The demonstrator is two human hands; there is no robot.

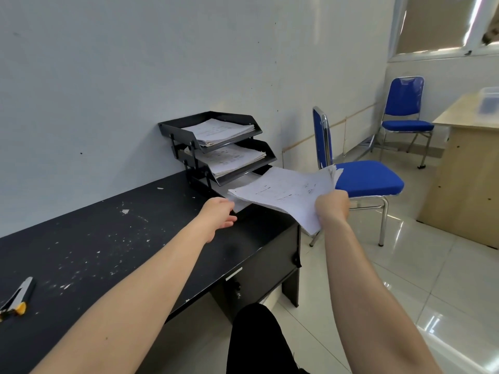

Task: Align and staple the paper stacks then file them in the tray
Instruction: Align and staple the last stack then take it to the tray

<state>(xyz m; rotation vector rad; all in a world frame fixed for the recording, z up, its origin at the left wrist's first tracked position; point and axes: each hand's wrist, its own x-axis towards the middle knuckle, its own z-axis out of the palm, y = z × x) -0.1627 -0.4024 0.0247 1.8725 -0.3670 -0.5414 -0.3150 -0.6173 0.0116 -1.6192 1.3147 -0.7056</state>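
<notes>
Gripped tight in the right hand (331, 207), a white paper stack (286, 194) hangs by the black three-shelf plastic tray (172, 128). Left hand (218, 217), fingers loose, touches its near corner. Two shelves hold paper.

Both arms outstretched, right hand (331, 207) clenched, left hand (218, 215) loosely open.

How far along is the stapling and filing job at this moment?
Done: the top tier and middle tier of the black tray rack already hold paper. In hand: the right hand grips a paper stack at the bottom tier's mouth, while the left hand touches its near corner. Left: sliding it in. The stapler lies apart on the desk; any staple is not visible.
</notes>
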